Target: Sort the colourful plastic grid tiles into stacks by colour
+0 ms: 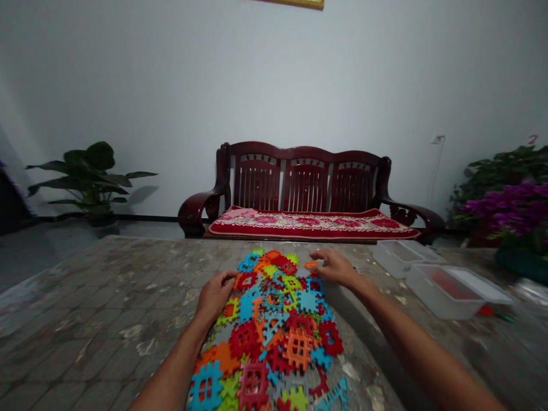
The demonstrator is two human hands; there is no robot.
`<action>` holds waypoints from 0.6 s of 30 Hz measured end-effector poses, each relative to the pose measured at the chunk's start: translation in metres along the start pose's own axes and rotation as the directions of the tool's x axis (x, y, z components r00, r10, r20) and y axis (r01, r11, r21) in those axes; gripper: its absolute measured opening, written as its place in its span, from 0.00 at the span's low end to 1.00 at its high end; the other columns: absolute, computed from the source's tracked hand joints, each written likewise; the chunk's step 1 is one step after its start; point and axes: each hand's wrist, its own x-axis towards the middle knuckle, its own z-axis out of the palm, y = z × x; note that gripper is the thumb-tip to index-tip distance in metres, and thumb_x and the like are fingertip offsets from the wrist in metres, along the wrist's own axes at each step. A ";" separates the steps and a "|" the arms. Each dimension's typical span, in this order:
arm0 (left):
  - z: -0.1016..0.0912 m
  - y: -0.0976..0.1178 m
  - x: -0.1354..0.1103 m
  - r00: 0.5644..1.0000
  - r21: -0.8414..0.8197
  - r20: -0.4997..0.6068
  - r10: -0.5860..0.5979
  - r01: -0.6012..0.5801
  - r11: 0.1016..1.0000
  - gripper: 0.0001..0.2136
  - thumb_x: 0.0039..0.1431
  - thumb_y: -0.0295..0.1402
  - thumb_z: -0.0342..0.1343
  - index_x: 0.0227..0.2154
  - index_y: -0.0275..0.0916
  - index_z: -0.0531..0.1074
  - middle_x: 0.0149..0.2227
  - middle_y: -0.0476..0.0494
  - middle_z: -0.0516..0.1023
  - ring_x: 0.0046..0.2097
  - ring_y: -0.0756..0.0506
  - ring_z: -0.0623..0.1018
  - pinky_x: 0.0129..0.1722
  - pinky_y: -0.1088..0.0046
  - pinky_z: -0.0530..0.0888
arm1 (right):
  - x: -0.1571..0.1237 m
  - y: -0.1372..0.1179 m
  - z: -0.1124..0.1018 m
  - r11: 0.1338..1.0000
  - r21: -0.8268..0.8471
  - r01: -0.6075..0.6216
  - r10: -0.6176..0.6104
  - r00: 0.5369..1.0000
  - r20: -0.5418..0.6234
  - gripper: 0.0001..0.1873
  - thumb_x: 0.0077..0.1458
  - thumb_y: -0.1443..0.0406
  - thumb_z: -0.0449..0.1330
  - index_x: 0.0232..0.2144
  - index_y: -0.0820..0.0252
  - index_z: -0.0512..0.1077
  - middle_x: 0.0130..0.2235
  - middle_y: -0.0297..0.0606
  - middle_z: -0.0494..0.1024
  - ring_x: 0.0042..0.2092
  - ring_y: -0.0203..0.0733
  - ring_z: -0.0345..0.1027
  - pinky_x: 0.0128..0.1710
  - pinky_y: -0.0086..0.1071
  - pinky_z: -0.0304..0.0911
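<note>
A long pile of interlocking plastic building blocks point(274, 328) in red, orange, blue, green and grey lies in front of me. Many are squares with window openings. My left hand point(217, 292) rests at the pile's left edge, its bent fingertips beside a red-and-orange window block point(246, 280). It looks loosely open, with some fingers hidden. At the far right edge of the pile, my right hand point(334, 267) has its thumb and forefinger apart around a small orange block point(311, 265). I cannot make out a firm grip on that block.
The pile is on a stone-patterned tabletop point(115, 302). To the right are two clear plastic boxes point(445, 294), one containing something red, and purple flowers point(509, 208). Beyond the table stands a dark red wooden bench point(306, 180) with a patterned cushion. A leafy plant point(98, 177) stands far left.
</note>
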 end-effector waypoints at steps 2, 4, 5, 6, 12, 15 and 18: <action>0.000 0.000 0.000 1.000 -0.002 0.003 -0.001 0.001 1.000 0.15 0.55 0.37 0.51 0.39 0.42 0.81 0.42 0.46 0.86 0.44 0.43 0.83 0.45 0.71 0.75 | 0.006 -0.022 0.008 0.996 -0.091 -0.016 0.022 0.997 0.069 0.27 0.53 0.56 0.60 0.55 0.58 0.75 0.54 0.44 0.80 0.57 0.56 0.71 0.56 0.44 0.64; -0.001 0.001 0.000 1.000 -0.005 0.001 -0.003 0.003 1.000 0.14 0.55 0.36 0.52 0.39 0.42 0.81 0.42 0.46 0.86 0.44 0.43 0.83 0.46 0.72 0.75 | 0.012 -0.038 0.015 0.980 -0.197 -0.037 0.061 0.991 0.116 0.29 0.52 0.55 0.61 0.56 0.57 0.75 0.52 0.46 0.81 0.56 0.58 0.71 0.53 0.44 0.66; -0.001 0.002 0.000 1.000 -0.007 0.001 -0.003 0.003 1.000 0.14 0.55 0.36 0.52 0.39 0.42 0.81 0.42 0.47 0.86 0.44 0.43 0.83 0.46 0.72 0.75 | 0.015 -0.044 0.017 0.968 -0.248 -0.046 0.083 0.987 0.137 0.29 0.52 0.54 0.61 0.55 0.57 0.75 0.50 0.46 0.82 0.55 0.58 0.72 0.51 0.43 0.67; -0.002 0.002 -0.001 1.000 -0.008 0.001 -0.005 0.005 1.000 0.14 0.55 0.35 0.52 0.39 0.42 0.81 0.42 0.47 0.86 0.43 0.44 0.83 0.46 0.72 0.75 | 0.017 -0.048 0.019 0.955 -0.290 -0.053 0.102 0.983 0.155 0.29 0.51 0.54 0.62 0.54 0.56 0.76 0.48 0.47 0.82 0.54 0.59 0.73 0.49 0.43 0.68; -0.001 0.002 -0.001 1.000 -0.020 0.002 -0.017 0.017 1.000 0.15 0.56 0.35 0.51 0.40 0.41 0.81 0.42 0.45 0.86 0.44 0.43 0.83 0.45 0.71 0.75 | 0.026 -0.051 0.027 0.927 -0.369 -0.065 0.141 0.973 0.182 0.25 0.44 0.61 0.65 0.49 0.52 0.78 0.42 0.44 0.84 0.47 0.55 0.77 0.44 0.39 0.69; 0.000 0.001 -0.001 1.000 -0.026 -0.007 -0.016 0.016 1.000 0.15 0.55 0.35 0.51 0.39 0.42 0.81 0.41 0.46 0.86 0.44 0.43 0.83 0.45 0.71 0.75 | 0.026 -0.050 0.030 0.927 -0.371 -0.052 0.125 0.977 0.175 0.26 0.44 0.63 0.65 0.49 0.52 0.77 0.43 0.43 0.84 0.46 0.53 0.77 0.43 0.37 0.68; 0.000 0.001 -0.001 1.000 -0.022 -0.011 -0.005 0.004 1.000 0.14 0.55 0.35 0.52 0.39 0.43 0.81 0.41 0.47 0.86 0.44 0.43 0.83 0.45 0.72 0.75 | 0.023 -0.050 0.031 0.933 -0.358 -0.034 0.099 0.981 0.164 0.29 0.44 0.63 0.65 0.52 0.53 0.75 0.46 0.43 0.83 0.48 0.52 0.76 0.44 0.37 0.68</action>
